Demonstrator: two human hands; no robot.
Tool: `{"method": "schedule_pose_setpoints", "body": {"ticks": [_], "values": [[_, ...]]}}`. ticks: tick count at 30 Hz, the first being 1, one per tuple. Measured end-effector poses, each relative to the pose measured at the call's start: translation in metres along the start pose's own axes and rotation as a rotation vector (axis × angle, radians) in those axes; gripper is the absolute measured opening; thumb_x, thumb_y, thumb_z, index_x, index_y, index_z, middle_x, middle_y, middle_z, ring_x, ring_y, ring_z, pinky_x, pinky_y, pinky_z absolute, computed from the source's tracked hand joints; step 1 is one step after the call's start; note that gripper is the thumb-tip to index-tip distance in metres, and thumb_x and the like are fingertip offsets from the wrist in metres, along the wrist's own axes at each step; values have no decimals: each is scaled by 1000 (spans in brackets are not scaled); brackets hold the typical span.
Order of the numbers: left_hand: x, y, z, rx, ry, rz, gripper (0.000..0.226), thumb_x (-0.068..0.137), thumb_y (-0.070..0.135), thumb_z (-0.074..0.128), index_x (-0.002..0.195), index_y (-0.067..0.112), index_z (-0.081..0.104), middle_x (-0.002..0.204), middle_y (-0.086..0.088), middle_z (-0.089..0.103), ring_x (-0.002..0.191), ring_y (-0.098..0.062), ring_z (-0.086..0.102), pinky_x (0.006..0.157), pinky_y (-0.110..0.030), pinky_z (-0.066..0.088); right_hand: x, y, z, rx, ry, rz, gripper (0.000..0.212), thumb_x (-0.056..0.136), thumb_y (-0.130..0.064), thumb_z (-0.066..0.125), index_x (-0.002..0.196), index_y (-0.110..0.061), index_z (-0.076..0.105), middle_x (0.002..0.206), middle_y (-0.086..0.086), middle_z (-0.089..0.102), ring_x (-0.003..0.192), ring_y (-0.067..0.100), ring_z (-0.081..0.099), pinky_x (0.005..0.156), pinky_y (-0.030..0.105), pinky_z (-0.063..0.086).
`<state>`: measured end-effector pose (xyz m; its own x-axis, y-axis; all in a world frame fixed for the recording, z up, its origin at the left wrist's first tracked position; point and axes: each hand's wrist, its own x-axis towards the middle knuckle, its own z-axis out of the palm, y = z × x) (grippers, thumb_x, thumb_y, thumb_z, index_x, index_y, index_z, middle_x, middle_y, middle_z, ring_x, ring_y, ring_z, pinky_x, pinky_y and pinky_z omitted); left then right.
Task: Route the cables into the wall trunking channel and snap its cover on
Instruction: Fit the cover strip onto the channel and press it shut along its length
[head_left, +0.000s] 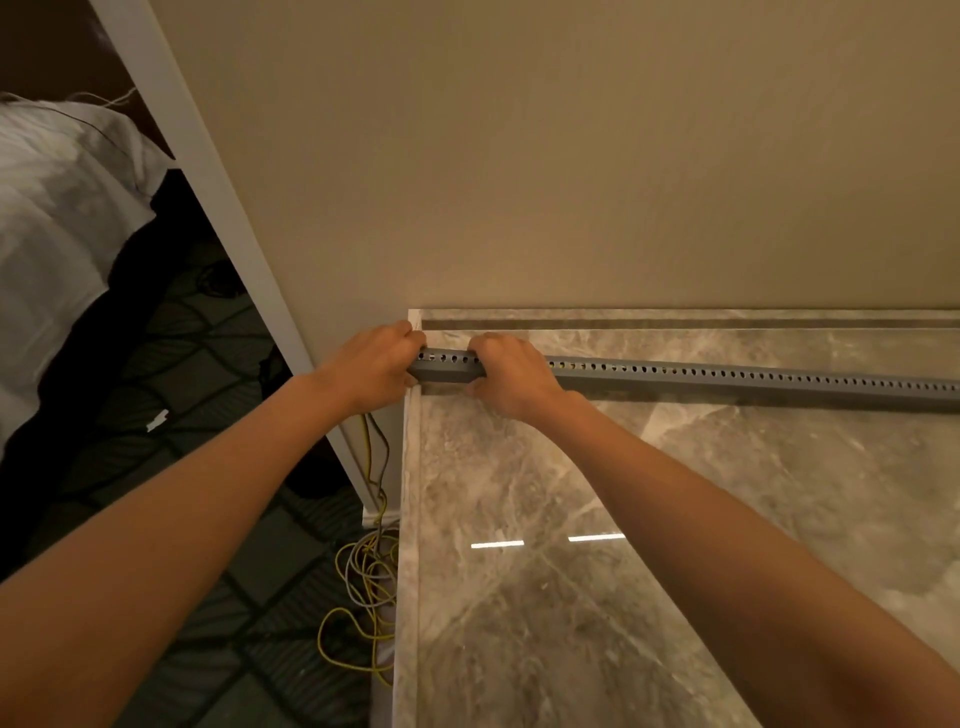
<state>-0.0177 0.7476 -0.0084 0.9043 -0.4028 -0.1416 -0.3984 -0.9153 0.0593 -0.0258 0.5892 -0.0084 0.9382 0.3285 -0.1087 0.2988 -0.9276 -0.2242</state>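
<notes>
Lying along the marble countertop (675, 519) near the wall (519, 156), the grey perforated trunking channel (727, 378) is running off the right of the view. The left hand (371, 366) is gripping its end at the countertop's left edge; the right hand (511, 374) is clasping it just beside. Yellow and grey cables (363, 582) are hanging past that edge, coiling on the floor below. The countertop in front of the channel is lying bare.
</notes>
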Motion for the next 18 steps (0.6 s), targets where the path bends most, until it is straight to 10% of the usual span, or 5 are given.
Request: {"method": "schedule_pose_setpoints", "body": {"ticks": [18], "values": [[-9,-27,-3,-273,59,-159,26,80,20,71,99,5,64,102,-14,66,81,-17,48,72,-30,40,7,-17,6,-34,31,-69,30,91,-20,54,114,-1,56,121,17,56,111,34,52,91,40,43]]}}
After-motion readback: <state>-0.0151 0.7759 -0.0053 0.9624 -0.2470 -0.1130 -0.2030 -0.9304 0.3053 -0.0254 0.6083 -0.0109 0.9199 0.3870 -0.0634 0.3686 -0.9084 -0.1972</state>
